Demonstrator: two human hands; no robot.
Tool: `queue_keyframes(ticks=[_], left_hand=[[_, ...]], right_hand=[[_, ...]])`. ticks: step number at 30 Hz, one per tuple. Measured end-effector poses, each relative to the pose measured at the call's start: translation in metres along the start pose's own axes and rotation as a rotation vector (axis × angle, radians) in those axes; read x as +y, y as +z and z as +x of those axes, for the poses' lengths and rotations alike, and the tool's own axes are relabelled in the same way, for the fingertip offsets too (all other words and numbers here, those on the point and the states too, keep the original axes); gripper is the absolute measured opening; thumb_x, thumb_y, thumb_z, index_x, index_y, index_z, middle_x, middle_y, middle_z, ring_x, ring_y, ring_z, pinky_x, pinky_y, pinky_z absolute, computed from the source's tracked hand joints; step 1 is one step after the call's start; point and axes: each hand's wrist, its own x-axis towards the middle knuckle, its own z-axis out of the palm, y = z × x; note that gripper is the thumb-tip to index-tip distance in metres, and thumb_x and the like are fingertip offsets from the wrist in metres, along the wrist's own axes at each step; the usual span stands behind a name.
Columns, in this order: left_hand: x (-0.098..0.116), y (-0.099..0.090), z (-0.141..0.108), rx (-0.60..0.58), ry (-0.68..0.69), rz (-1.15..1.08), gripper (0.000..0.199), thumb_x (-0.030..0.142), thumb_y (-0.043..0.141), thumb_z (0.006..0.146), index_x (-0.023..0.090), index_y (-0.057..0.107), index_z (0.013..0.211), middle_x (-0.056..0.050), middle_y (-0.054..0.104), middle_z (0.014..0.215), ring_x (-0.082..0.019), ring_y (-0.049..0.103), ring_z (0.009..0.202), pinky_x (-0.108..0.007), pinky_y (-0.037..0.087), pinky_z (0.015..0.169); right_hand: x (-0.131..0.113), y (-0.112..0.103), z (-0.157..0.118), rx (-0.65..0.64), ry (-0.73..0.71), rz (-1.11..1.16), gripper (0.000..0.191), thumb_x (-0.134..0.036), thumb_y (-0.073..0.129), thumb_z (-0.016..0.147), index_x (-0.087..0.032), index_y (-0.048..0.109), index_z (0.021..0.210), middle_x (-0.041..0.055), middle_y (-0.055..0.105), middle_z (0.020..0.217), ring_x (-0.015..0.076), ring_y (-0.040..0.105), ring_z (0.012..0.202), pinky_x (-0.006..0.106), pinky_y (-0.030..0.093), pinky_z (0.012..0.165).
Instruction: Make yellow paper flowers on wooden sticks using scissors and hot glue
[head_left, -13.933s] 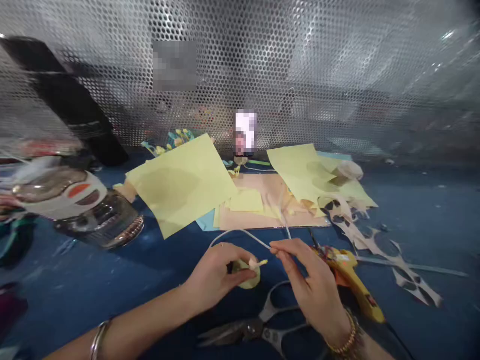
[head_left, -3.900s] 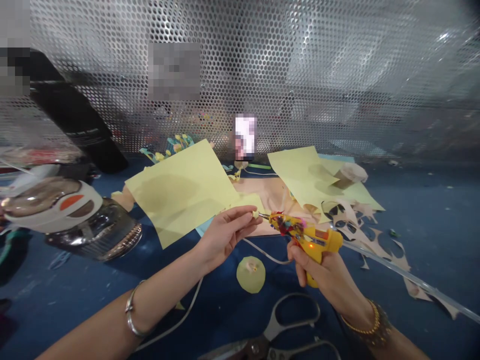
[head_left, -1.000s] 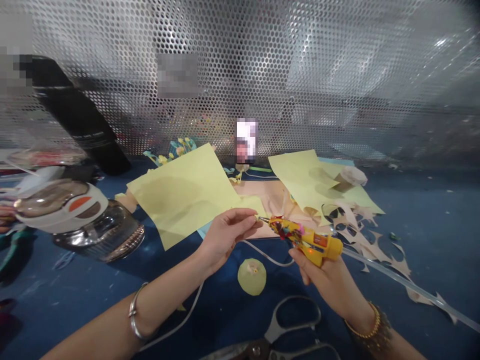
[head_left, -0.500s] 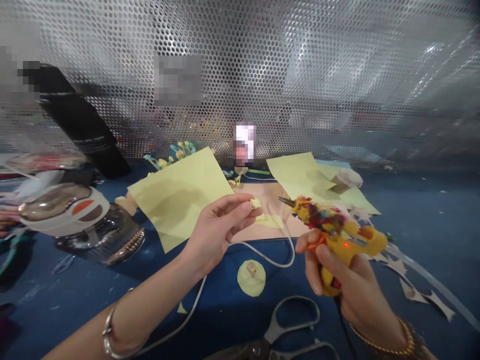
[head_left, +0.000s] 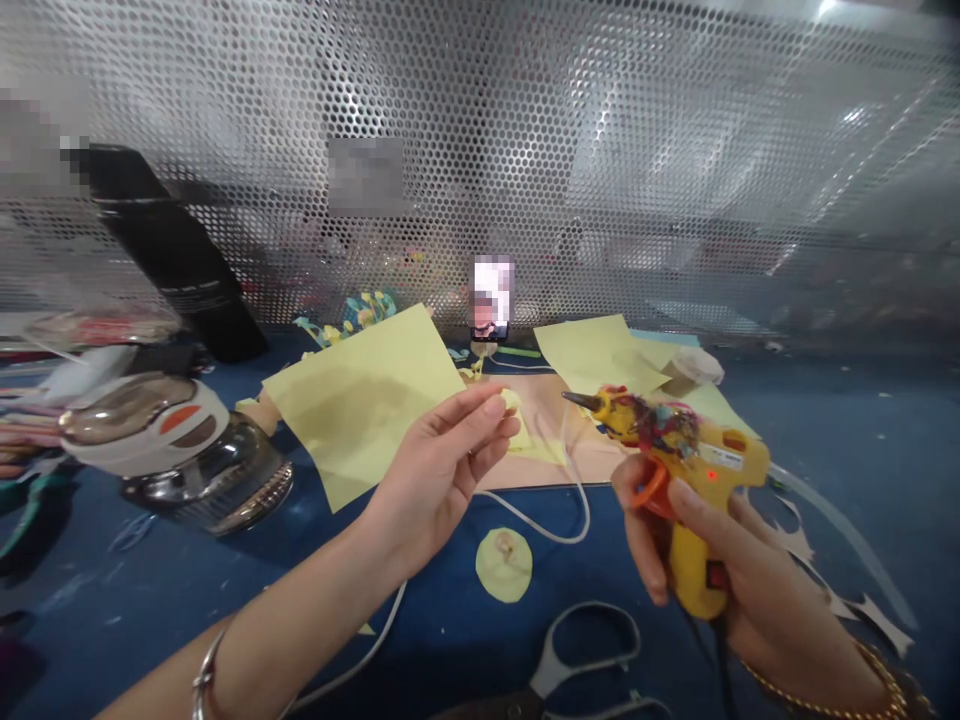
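Within left grip [head_left: 439,455], yellow piece [head_left: 511,401]

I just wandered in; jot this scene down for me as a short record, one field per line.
Left hand: pinching a small yellow piece
Right hand: gripping a yellow glue gun, nozzle apart from that piece
Below the hands: pale yellow disc on the blue table
Near edge: scissors, partly out of view

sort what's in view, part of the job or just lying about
Likely in the job: yellow glue gun in right hand, small yellow piece in left hand, round yellow paper.
Apparently just lying about: black leaning object, cut-out scraps, scissors.
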Motion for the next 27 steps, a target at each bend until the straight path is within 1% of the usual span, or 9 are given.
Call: queue_keyframes(ticks=[4,8,13,15,17,20,22,25,27], left_hand=[[0.001,0.001,-0.003,0.025,-0.02,-0.002,0.012,0.013,0.069,0.076,0.017,0.072,0.087,0.002,0.069,0.071,-0.005,0.065,0.064,-0.01,0.054,0.061],[0.003,0.002,-0.007,-0.007,-0.02,0.034,0.012,0.018,0.071,0.075,0.017,0.072,0.087,0.002,0.069,0.074,-0.006,0.064,0.064,-0.011,0.052,0.059],[0.002,-0.006,-0.013,0.017,-0.006,0.118,0.015,0.024,0.074,0.072,0.017,0.072,0.086,0.001,0.066,0.076,-0.005,0.058,0.061,-0.013,0.048,0.057],[0.001,-0.011,-0.013,0.035,-0.016,0.135,0.016,0.025,0.074,0.071,0.018,0.072,0.085,0.001,0.065,0.077,-0.005,0.057,0.061,-0.013,0.048,0.058],[-0.002,-0.015,-0.013,0.045,-0.037,0.157,0.017,0.026,0.075,0.071,0.018,0.071,0.087,0.001,0.065,0.078,-0.006,0.057,0.062,-0.015,0.047,0.059],[-0.007,-0.021,-0.013,0.056,-0.07,0.195,0.019,0.027,0.074,0.072,0.019,0.071,0.088,0.0,0.065,0.08,-0.006,0.057,0.063,-0.016,0.046,0.06],[-0.01,-0.023,-0.012,0.061,-0.087,0.209,0.021,0.029,0.074,0.071,0.019,0.07,0.09,-0.001,0.066,0.082,-0.007,0.057,0.064,-0.017,0.046,0.062],[-0.015,-0.028,-0.011,0.068,-0.116,0.23,0.025,0.031,0.076,0.07,0.019,0.069,0.091,-0.001,0.067,0.083,-0.007,0.058,0.067,-0.017,0.045,0.064],[-0.018,-0.031,-0.011,0.073,-0.136,0.253,0.026,0.032,0.076,0.07,0.019,0.069,0.091,-0.001,0.067,0.083,-0.007,0.058,0.068,-0.017,0.045,0.065]], right_hand=[[0.006,-0.019,-0.005,0.084,0.061,-0.044,0.031,-0.05,0.054,0.084,-0.02,0.059,0.088,0.0014,0.059,0.057,0.0136,0.055,0.048,0.023,0.042,0.046],[0.009,-0.035,-0.009,0.092,0.104,-0.214,0.038,-0.057,0.05,0.082,-0.02,0.061,0.084,0.0016,0.058,0.061,0.0147,0.055,0.049,0.024,0.043,0.044],[0.023,-0.054,-0.01,0.07,0.188,-0.799,0.05,-0.063,0.045,0.081,-0.02,0.067,0.071,0.0048,0.063,0.063,0.0171,0.059,0.053,0.024,0.045,0.043],[0.033,-0.063,-0.01,0.094,0.141,-1.05,0.054,-0.062,0.043,0.082,-0.02,0.066,0.058,0.0053,0.062,0.056,0.0168,0.057,0.047,0.026,0.044,0.042],[0.044,-0.075,-0.01,0.11,0.037,-1.231,0.056,-0.064,0.043,0.081,-0.021,0.063,0.051,0.0043,0.057,0.047,0.0162,0.053,0.041,0.026,0.038,0.04],[0.056,-0.089,-0.012,0.034,-0.054,-1.316,0.055,-0.069,0.045,0.075,-0.022,0.065,0.057,0.0028,0.056,0.047,0.0164,0.051,0.041,0.027,0.034,0.04],[0.06,-0.096,-0.014,0.023,-0.011,-1.353,0.054,-0.067,0.044,0.078,-0.023,0.062,0.054,0.0022,0.056,0.047,0.0161,0.051,0.041,0.027,0.034,0.041],[0.061,-0.102,-0.018,0.075,0.056,-1.352,0.054,-0.061,0.046,0.082,-0.023,0.053,0.044,0.0014,0.053,0.043,0.0157,0.05,0.038,0.029,0.034,0.042],[0.058,-0.104,-0.02,0.099,0.011,-1.293,0.052,-0.063,0.049,0.078,-0.023,0.054,0.044,0.0014,0.053,0.042,0.016,0.049,0.037,0.029,0.031,0.04]])
